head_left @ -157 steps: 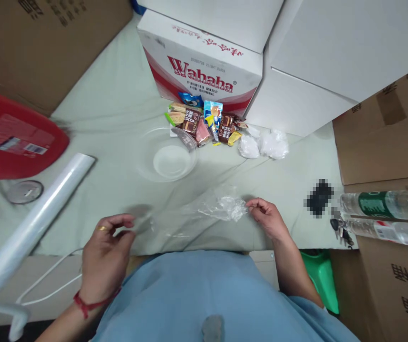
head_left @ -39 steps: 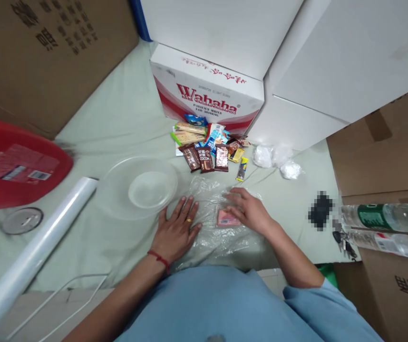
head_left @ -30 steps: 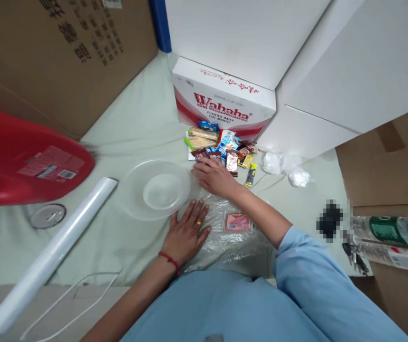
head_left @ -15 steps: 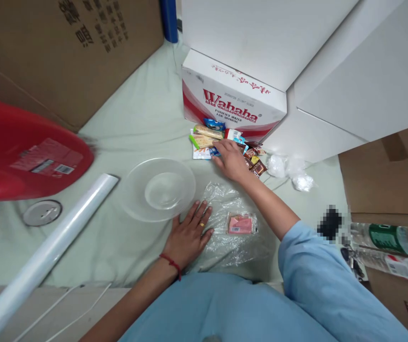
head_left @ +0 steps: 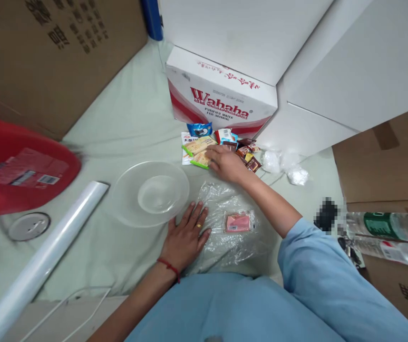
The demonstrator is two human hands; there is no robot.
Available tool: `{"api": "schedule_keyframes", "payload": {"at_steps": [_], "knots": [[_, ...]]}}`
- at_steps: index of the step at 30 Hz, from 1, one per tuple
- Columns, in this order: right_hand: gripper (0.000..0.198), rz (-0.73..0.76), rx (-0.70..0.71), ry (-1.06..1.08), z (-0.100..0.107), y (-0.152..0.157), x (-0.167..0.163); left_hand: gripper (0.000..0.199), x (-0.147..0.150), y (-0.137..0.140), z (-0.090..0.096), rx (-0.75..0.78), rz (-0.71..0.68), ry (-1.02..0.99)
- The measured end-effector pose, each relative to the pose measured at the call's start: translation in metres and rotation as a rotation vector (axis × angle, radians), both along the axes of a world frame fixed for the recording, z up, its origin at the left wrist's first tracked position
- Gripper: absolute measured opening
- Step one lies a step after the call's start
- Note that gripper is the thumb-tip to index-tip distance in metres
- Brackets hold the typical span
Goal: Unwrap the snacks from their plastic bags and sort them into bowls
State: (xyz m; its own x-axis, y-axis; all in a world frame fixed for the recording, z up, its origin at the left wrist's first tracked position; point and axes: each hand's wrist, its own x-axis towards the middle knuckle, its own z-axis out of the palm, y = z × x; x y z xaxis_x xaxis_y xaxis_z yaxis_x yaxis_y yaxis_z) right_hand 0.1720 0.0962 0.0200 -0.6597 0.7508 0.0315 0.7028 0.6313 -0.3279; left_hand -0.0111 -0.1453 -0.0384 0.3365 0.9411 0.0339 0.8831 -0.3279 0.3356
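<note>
Green-ended yellow packets [head_left: 201, 144] touch the right hand [head_left: 228, 163], its grip unclear; the left hand [head_left: 182, 241] splays wide on crinkled clear plastic [head_left: 233, 249].

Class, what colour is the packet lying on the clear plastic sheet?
Pink, seen best in the head view.

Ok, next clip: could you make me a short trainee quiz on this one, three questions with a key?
1. True or false: the left hand rests inside the translucent plastic bowl.

2. What lies on the clear plastic film?
A) a white roll
B) a pink snack packet
C) a water bottle

3. Which hand is at the heaped snack packets in front of the Wahaha box?

Key:
1. False; it is spread palm down beside the bowl.
2. B.
3. The right hand.
</note>
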Motion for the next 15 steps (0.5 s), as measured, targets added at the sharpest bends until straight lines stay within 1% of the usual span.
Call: {"api": "schedule_keyframes", "payload": {"at_steps": [1,3,4,5,6,8,10,11,13,15], "knots": [[0.043,-0.097,0.041,0.013,0.005,0.0,0.008,0.058,0.0,0.0,0.0,0.001,0.002,0.0],[0.047,-0.358,0.107,0.015,0.009,0.001,0.02,0.058,0.0,0.0,0.0,0.001,0.002,-0.002],[0.051,-0.461,0.107,-0.005,0.008,0.0,0.023,0.058,0.0,0.0,0.0,0.0,-0.001,-0.004],[0.056,-0.509,0.087,-0.033,0.004,-0.001,0.025,0.058,0.0,0.0,-0.001,0.0,-0.004,-0.004],[0.061,-0.499,0.055,-0.058,0.0,-0.004,0.025,0.058,0.0,0.0,-0.001,0.002,-0.005,-0.003],[0.066,-0.366,0.0,-0.071,-0.01,-0.013,0.019,0.058,0.0,-0.001,-0.002,0.01,-0.004,0.003],[0.064,-0.245,-0.008,-0.023,-0.017,-0.025,0.012,0.058,-0.001,0.0,-0.003,0.017,-0.002,0.01],[0.06,-0.222,0.001,0.012,-0.017,-0.032,0.01,0.058,-0.001,0.0,-0.003,0.018,-0.003,0.013],[0.051,-0.24,0.038,0.084,-0.014,-0.045,0.013,0.059,-0.001,0.0,-0.003,0.016,-0.008,0.015],[0.044,-0.34,0.082,0.14,-0.008,-0.058,0.027,0.059,0.0,0.0,-0.002,0.011,-0.008,0.014]]}}
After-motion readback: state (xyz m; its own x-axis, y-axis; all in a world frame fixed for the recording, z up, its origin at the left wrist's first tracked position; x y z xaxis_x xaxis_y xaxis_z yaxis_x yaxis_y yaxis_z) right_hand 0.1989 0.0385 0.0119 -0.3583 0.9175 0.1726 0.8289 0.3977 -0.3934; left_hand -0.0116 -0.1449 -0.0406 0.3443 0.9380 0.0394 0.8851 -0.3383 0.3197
